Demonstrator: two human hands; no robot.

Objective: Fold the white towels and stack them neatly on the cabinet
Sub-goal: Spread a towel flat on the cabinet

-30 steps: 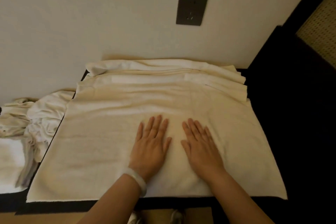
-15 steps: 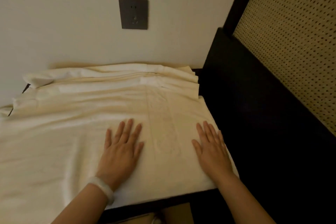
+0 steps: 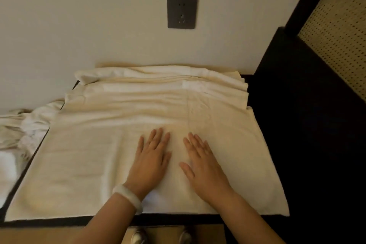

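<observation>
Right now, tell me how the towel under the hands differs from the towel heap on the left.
The spread towel lies flat across the cabinet; the towel heap is crumpled, beyond the cabinet's left edge. The left hand and right hand press flat on the spread towel; nothing touches the towel heap. Both are pale, whitish cloth.

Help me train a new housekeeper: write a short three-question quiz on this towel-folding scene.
1. True or false: the left hand and right hand both lie flat on the spread towel.
2. Multiple choice: the white bracelet sits on which wrist? A) left B) right C) neither
3. Fill in: the crumpled towels lie to the ____ of the spread towel.
Key: 1 true; 2 A; 3 left.
</observation>
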